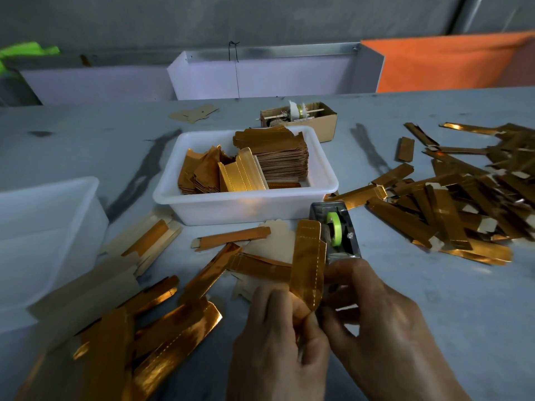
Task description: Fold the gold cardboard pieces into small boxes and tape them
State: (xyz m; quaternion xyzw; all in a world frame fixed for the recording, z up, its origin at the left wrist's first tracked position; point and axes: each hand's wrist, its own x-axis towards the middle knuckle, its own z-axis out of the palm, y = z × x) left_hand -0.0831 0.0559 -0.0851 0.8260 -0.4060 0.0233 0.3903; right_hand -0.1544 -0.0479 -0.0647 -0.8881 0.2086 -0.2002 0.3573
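Grey table [434,314] — white tub [327,180] of stacked gold cardboard pieces [278,157].

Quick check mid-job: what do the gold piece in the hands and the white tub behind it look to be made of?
The folded gold cardboard piece: thin card with a shiny metallic foil face, judging by its bright glints, stitched-looking crease lines and the plain tan backs of pieces nearby. The white rectangular tub: apparently moulded plastic, smooth, slightly translucent, with a rounded rim.
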